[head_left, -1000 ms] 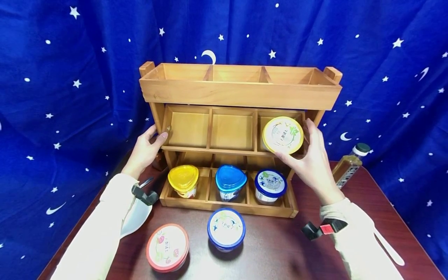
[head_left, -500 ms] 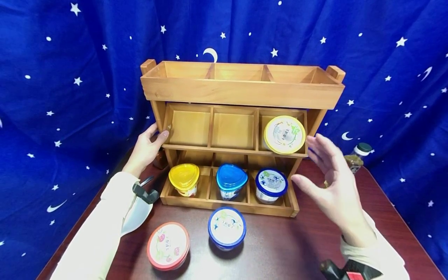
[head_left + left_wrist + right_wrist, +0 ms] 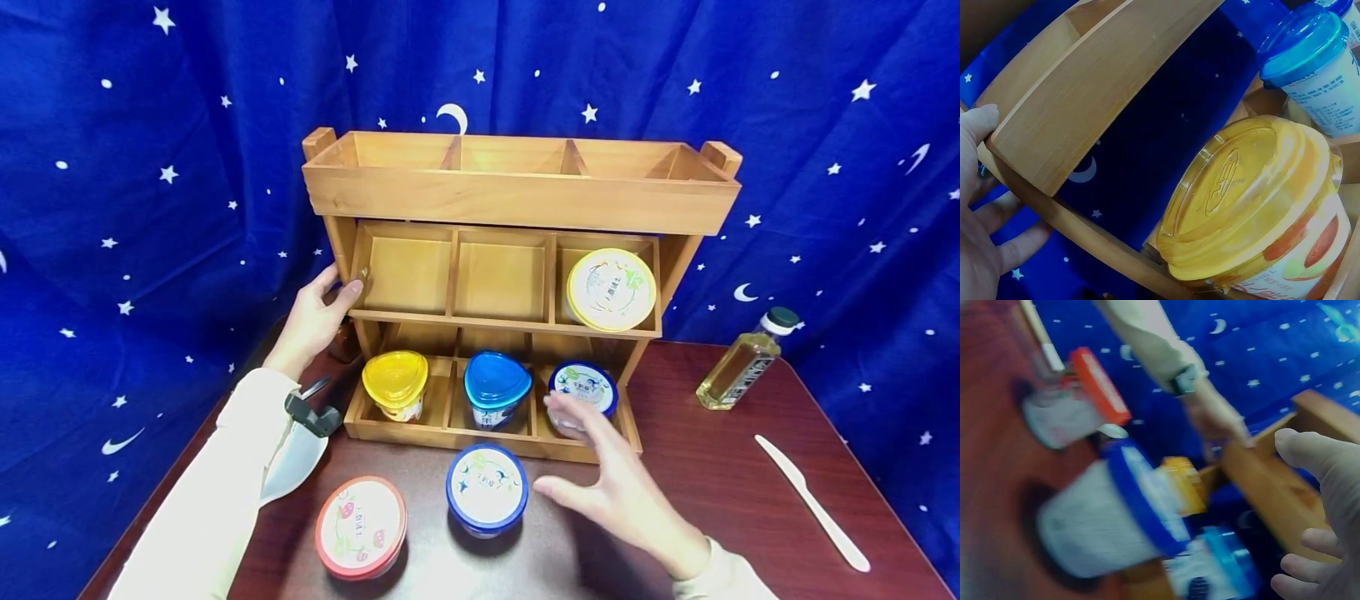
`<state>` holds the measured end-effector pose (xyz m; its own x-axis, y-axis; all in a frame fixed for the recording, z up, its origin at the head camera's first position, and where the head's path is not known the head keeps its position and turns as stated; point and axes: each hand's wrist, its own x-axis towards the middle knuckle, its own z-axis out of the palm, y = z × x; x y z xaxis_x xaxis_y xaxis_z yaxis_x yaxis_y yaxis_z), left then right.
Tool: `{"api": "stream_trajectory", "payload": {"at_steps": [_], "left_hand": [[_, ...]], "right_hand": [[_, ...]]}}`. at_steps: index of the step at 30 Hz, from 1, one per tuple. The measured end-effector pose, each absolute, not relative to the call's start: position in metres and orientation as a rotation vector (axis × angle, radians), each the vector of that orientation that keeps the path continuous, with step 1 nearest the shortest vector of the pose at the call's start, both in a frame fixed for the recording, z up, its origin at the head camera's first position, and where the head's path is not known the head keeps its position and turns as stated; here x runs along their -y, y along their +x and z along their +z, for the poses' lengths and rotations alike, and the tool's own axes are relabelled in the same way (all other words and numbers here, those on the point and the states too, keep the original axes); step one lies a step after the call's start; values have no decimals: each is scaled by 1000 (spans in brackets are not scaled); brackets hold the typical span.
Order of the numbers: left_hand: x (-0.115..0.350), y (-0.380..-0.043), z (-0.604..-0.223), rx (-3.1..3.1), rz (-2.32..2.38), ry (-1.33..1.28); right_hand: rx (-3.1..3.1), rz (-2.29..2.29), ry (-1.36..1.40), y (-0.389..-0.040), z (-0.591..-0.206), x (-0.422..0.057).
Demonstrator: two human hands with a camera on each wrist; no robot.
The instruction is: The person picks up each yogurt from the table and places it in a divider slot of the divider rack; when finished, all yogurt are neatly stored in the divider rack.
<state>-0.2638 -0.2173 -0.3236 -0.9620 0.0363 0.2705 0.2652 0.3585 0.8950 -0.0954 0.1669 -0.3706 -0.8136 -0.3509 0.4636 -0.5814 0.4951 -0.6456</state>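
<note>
Filling the rack (image 3: 517, 198) with tubs, by the look of it, and turning to another. Gripping the rack's left end with the left hand (image 3: 309, 323); reaching with the right hand (image 3: 618, 492), empty and spread, just beside the blue-lidded tub (image 3: 487, 487) on the bench (image 3: 697, 500). Probably calling next for a thumb-and-finger hold on it. Half a second ago, beside the rack's right end with that hand; now lower and further left.
</note>
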Motion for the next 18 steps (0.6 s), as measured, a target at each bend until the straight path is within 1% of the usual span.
{"api": "stream_trajectory", "payload": {"at_steps": [5,11,18], "left_hand": [[218,-265,-324,2408,-1651,-282],[218,-266,-324,2410,-1653,-281],[218,-264,-324,2411,-1655,-280]], "right_hand": [[2523,1284,855,-90,-404,-157],[2590,1457,852,-86,-431,-149],[2758,1356,700,-85,-446,-137]]}}
